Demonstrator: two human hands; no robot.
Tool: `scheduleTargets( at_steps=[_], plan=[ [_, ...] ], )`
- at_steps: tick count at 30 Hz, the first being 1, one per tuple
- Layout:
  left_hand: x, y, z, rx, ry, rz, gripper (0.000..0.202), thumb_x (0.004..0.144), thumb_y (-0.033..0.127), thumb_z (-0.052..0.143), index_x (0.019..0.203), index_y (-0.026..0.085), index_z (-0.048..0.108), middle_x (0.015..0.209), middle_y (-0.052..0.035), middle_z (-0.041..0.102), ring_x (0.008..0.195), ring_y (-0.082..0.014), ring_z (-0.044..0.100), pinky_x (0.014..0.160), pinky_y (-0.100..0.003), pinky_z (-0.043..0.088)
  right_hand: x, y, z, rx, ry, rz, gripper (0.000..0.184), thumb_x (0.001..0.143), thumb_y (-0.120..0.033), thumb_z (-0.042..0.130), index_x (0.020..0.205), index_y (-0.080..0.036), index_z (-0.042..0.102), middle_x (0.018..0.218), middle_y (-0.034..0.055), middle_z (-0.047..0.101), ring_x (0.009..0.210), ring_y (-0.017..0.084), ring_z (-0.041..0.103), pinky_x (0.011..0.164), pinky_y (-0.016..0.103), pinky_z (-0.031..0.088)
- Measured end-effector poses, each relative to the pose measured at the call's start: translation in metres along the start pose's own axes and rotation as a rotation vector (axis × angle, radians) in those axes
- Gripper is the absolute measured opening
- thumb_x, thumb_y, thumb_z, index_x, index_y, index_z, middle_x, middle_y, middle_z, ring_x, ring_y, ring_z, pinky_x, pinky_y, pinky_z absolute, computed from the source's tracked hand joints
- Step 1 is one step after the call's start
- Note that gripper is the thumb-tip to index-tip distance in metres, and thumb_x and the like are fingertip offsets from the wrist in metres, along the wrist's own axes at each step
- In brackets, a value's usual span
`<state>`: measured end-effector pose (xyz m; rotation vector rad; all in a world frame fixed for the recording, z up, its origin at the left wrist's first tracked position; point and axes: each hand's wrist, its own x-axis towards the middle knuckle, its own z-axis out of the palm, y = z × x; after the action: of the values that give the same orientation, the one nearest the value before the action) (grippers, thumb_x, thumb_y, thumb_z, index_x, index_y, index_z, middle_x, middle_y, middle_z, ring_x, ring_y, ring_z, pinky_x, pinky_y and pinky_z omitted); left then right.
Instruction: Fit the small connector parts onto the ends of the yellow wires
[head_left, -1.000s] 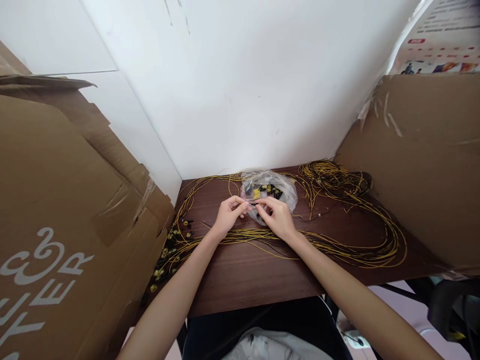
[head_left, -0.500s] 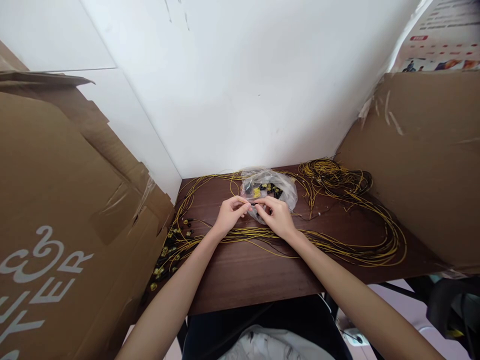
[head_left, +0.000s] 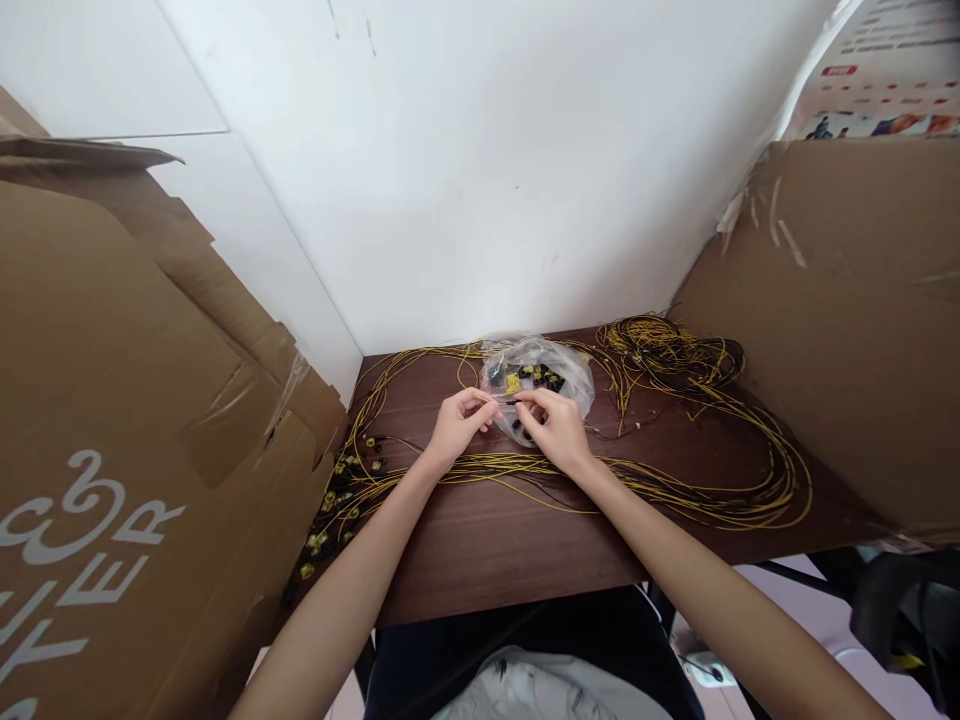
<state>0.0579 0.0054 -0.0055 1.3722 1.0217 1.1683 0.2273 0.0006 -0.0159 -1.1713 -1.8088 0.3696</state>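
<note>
The brown tabletop [head_left: 517, 565] lay nearest, crossed farther in by a bundle of yellow and black wires [head_left: 491, 466]. Just beyond, the left hand [head_left: 456, 428] pinched a thin wire with a dark section [head_left: 511, 403] between thumb and index finger; the right hand [head_left: 559, 428] pinched its other side. Its long axis ran left to right, roughly level, from fingertips to fingertips; which way its tip pointed could not be told. Behind it sat a clear plastic bag [head_left: 577, 380] of black and yellow parts, then a white wall [head_left: 480, 200].
</note>
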Motion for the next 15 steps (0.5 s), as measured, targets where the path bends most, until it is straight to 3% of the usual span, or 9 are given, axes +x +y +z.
scheduleTargets(
  at_steps=[6,15],
  plan=[
    [0.0003,-0.0015,-0.0006,0.037,-0.046,0.01,0.023,0.07,0.033,0.069,0.077,0.012,0.062,0.068,-0.0036,0.066,0.063,-0.0114,0.057,0.054,-0.021,0.043,-0.0008,-0.0026,-0.0003,0.02,-0.046,-0.059,0.02,0.084,-0.023,0.051,0.094,-0.017,0.068,0.077,0.003,0.065,0.06,0.012,0.053,0.056,0.023,0.039],
    [0.0003,-0.0027,-0.0007,0.016,-0.027,0.006,0.025,0.07,0.035,0.069,0.081,0.012,0.063,0.068,-0.0036,0.066,0.062,-0.0114,0.057,0.055,-0.022,0.043,-0.0007,-0.0027,-0.0003,0.026,-0.078,-0.088,0.019,0.085,-0.024,0.052,0.094,-0.017,0.068,0.08,0.0029,0.067,0.063,0.013,0.056,0.058,0.024,0.04]
  ],
)
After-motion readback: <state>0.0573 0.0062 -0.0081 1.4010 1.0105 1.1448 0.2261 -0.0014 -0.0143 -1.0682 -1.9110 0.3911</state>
